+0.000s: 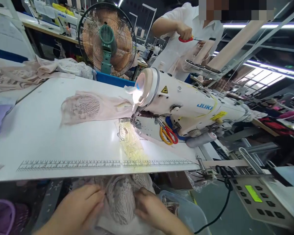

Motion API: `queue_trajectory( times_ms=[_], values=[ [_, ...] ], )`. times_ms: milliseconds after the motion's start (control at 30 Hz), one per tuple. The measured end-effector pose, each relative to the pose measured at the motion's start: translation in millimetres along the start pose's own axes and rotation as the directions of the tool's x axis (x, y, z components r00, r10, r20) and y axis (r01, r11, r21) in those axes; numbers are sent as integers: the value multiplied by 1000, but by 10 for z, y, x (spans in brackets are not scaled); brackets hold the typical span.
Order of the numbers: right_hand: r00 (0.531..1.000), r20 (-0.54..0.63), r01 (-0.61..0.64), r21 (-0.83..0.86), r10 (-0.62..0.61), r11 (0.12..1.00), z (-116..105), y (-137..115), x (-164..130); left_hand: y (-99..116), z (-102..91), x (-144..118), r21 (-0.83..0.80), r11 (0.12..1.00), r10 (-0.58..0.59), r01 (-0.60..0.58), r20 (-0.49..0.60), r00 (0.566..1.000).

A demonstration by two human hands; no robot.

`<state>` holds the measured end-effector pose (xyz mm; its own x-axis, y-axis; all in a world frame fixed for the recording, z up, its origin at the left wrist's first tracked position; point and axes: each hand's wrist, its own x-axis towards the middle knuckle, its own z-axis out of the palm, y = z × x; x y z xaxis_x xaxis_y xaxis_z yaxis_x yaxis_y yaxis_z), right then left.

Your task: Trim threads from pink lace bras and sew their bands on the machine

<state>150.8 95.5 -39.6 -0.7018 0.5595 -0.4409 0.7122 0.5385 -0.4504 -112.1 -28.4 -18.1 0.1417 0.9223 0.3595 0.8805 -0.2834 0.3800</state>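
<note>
Two hands work below the front edge of a white tabletop (51, 137). The left hand (79, 209) and the right hand (149, 205) each pinch a side of a pale lace garment piece (121, 199) lying in the person's lap. On the tabletop, a JUKI sewing machine (186, 104) stands with pink lace fabric (88, 107) beside its needle and scissors (168, 134) underneath its arm.

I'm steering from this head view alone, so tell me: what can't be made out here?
- Left hand and right hand: fingertips buried in the lace fabric; grip unclear.
- Lace fabric: lower part cut off by the bottom edge, upper part hidden under the table edge.
- Needle area of the sewing machine: washed out by lamp glare.
- Control panel: button labels too small.
- Co-worker's hand with red scissors: what is being cut is unclear.
</note>
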Motion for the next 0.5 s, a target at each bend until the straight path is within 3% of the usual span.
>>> queue_trajectory(
  times_ms=[133,233,367,500],
  values=[
    [990,-139,12,2,-12,1000,79,156,64,43,451,-293,-54,974,-209,222,183,961],
    [982,-184,42,-20,-45,999,128,330,168,117,620,-402,-84,944,-272,320,352,895],
    [968,-250,-44,-64,27,997,169,468,295,234,609,-399,-75,911,-304,405,542,784],
    [952,-289,-120,-50,101,992,148,542,419,290,542,-329,-12,912,-328,411,582,744]
  ],
)
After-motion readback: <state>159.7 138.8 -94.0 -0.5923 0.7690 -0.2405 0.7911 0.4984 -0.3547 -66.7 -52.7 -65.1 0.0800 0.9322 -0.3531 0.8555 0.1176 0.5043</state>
